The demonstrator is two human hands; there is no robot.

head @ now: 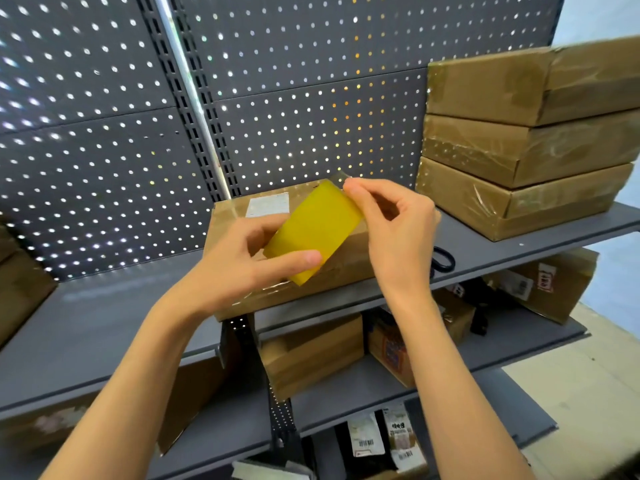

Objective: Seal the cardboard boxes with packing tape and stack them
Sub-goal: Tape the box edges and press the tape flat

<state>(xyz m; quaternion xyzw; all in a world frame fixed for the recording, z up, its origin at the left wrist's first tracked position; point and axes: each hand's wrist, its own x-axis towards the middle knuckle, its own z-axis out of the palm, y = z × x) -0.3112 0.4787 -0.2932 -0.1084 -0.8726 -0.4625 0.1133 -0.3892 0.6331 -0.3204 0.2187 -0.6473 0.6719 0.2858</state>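
Yellow packing-tape roll (313,233): light, rigid; we grip it in our left hand (242,261), right hand (388,220) pinching its sticky, flimsy free end.

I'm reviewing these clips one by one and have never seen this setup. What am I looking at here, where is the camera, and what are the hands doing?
There is one picture, from a camera worn on a person's head, looking down at bare hands; no robot. The left hand grips a yellow roll of packing tape. The right hand pinches the loose tape end at the roll's top edge. Behind the roll, a cardboard box lies on a grey shelf. To the right stands a stack of three taped boxes, with black scissors near it.
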